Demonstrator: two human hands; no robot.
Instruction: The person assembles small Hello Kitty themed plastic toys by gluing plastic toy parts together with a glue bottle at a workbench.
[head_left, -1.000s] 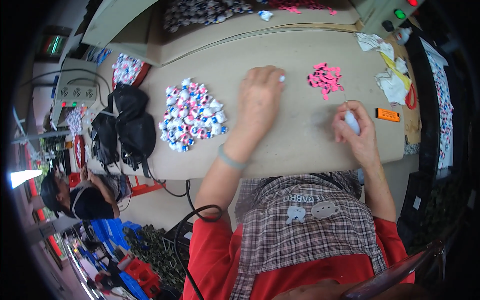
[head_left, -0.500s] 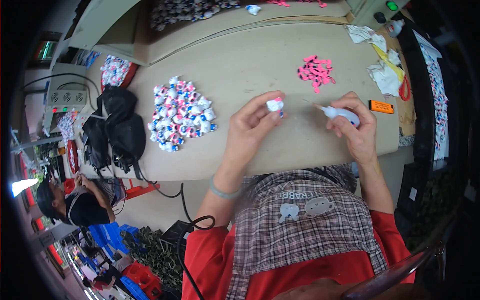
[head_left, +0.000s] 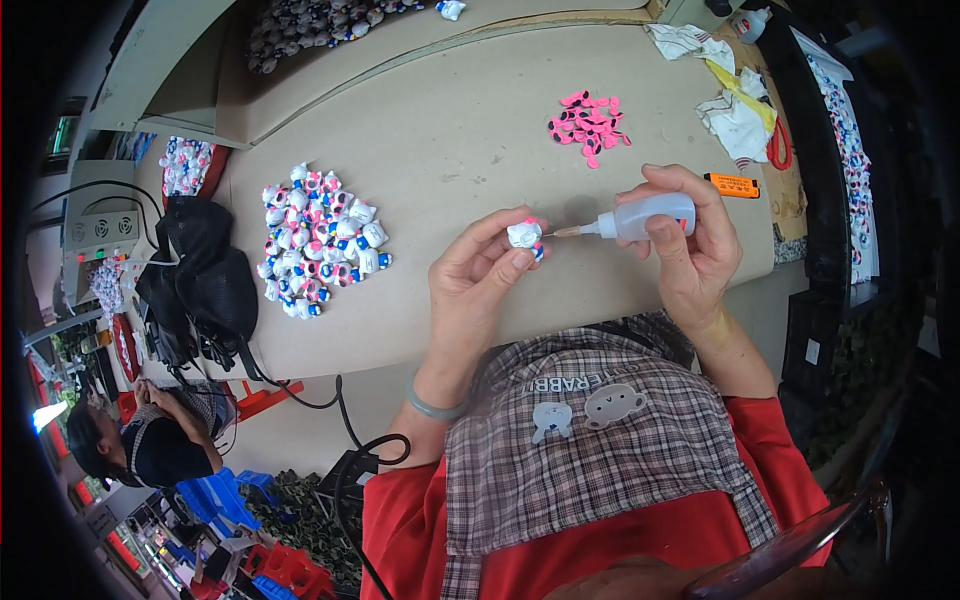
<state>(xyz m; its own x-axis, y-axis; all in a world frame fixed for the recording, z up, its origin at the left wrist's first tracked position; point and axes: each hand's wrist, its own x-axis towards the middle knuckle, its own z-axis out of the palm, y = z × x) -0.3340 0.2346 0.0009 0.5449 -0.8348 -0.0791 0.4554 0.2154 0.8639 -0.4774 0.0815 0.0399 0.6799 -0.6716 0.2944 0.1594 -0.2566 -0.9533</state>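
Left hand [head_left: 466, 282] pinches a white figurine [head_left: 523, 236] (partly blue); right hand [head_left: 702, 258], half-curled, grips a needle-tipped bottle [head_left: 636, 218]

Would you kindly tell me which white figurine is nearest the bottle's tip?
The figurine held in the left hand; those in the pile lie unheld.

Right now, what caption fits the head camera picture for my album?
Left fingers pinch a small white figure while right fingers hold a squeeze bottle pointing at it.
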